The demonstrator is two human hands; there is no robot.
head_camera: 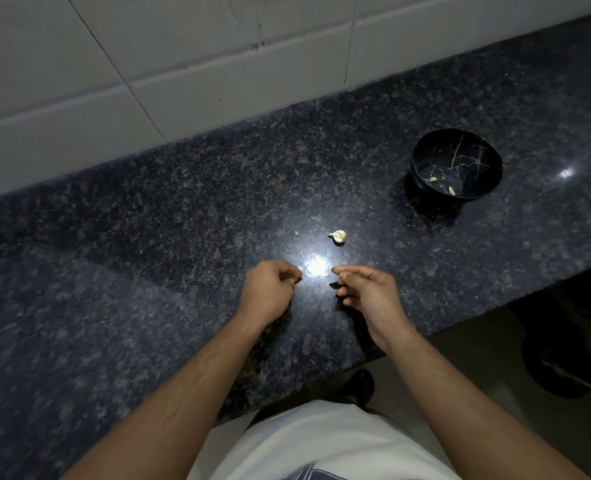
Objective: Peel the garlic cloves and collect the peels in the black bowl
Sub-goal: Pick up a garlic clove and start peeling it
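One unpeeled garlic clove point(338, 236) lies on the dark granite counter point(148, 237), just beyond my hands. The black bowl point(425, 161) with gold veins stands at the far right, with two pale garlic bits point(433, 180) at its bottom. My left hand point(269, 292) hovers over the counter with its fingers curled in; they seem to pinch something small, mostly hidden. My right hand point(370, 296) is a short gap to the right. Its thumb and forefinger pinch a small pale garlic piece point(339, 281), and the other fingers hang loosely bent.
A white tiled wall point(183, 64) runs behind the counter. The counter's front edge cuts diagonally at lower right, with floor and a dark round object point(564, 358) below it. A bright light glare point(316, 266) sits between my hands.
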